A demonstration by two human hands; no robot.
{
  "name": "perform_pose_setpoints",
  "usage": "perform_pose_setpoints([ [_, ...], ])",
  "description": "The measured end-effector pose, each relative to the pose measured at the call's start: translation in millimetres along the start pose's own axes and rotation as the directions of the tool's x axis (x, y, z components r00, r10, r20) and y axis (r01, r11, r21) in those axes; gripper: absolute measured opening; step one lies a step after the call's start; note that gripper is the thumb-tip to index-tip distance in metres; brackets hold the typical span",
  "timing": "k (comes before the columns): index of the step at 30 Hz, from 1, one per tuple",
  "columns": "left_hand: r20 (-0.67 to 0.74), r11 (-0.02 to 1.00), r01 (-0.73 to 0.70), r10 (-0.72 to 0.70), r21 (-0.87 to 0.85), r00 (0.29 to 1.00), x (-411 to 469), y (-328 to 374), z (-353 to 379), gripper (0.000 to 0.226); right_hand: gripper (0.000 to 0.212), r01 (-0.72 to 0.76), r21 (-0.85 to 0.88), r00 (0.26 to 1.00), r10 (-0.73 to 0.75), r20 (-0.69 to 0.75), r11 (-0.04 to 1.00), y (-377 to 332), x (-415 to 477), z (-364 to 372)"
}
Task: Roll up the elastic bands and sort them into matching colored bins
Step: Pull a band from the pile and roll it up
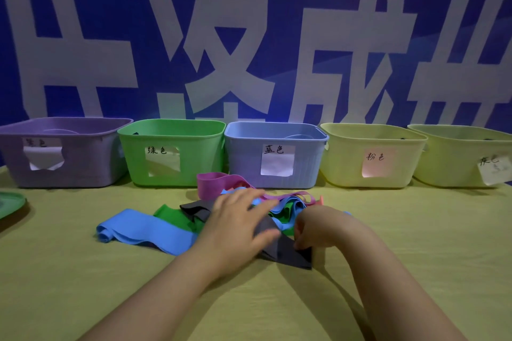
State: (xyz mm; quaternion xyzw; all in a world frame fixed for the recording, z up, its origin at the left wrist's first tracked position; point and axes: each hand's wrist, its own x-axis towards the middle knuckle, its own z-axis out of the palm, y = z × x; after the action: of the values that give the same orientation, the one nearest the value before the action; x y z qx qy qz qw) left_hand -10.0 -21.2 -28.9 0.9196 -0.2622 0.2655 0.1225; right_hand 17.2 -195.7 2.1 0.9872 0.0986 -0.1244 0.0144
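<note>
Item: the surface (110,285), covered in yellow-green cloth, which runs past the frame on your left, right and near sides. At its far edge a row of five bins stands against a blue banner (277,36) with large white characters: purple bin (83,166), green bin (133,158), blue bin (243,163), yellow bin (340,163) and second yellow bin (443,163), set side by side, each with a handwritten paper label on its front wall. A green lid (11,203) is cut off by the left edge, well apart from the pile. Bare cloth shows broadly to the left and right of your forearms; only a narrow strip separates the pile from the bins. Item: the elastic bands, a loose overlapping heap at centre, in front of the green and blue bins. The pink band (213,183) loops up at the back, near the bin fronts. The blue band (144,228) trails out flat to the left, its far end curled over. The green band (171,214) lies partly under the heap. The dark grey band (291,255) lies nearest you, creased and flat. Your left grip (238,219) rests palm down on the heap, fingers straight, pressing the grey band. Your right grip (313,227) has its fingers curled and pinches the grey band's near end.
</note>
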Motion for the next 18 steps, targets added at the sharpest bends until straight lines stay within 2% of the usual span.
perform_pose_setpoints([
  [1,0.1,0.998,-0.057,0.054,0.029,0.994,-1,7,1,0.068,0.028,0.006,-0.021,1.0,-0.006,-0.002,1.0,-1,0,0],
  [3,0.299,0.992,-0.09,0.058,0.093,0.952,-3,11,3,0.079,0.028,0.021,-0.05,1.0,-0.022,-0.005,0.999,-3,0,-1],
  [5,0.358,0.988,-0.071,0.017,0.136,0.933,-3,9,2,0.083,0.029,0.038,-0.064,0.999,-0.038,0.005,0.997,-5,-2,-1],
  [12,0.3,0.971,0.0,-0.074,0.239,0.951,-1,1,-4,0.067,0.03,0.049,-0.013,0.999,-0.049,0.011,0.999,-4,-6,0],
  [14,0.201,0.975,-0.01,-0.036,0.222,0.979,-2,-4,-4,0.071,0.028,0.059,0.05,0.998,-0.059,-0.01,0.997,-2,-9,-5],
  [16,0.042,0.988,-0.034,0.028,0.153,0.999,-2,-9,-1,0.072,0.022,0.086,0.232,0.994,-0.069,-0.08,0.969,1,-11,-12],
  [17,-0.03,0.989,-0.048,0.053,0.137,0.998,-2,-10,1,0.073,0.016,0.104,0.411,0.992,-0.064,-0.11,0.906,3,-14,-16],
  [18,-0.09,0.989,-0.06,0.073,0.137,0.993,-1,-10,3,0.076,0.009,0.136,0.604,0.988,-0.067,-0.137,0.785,4,-17,-19],
])
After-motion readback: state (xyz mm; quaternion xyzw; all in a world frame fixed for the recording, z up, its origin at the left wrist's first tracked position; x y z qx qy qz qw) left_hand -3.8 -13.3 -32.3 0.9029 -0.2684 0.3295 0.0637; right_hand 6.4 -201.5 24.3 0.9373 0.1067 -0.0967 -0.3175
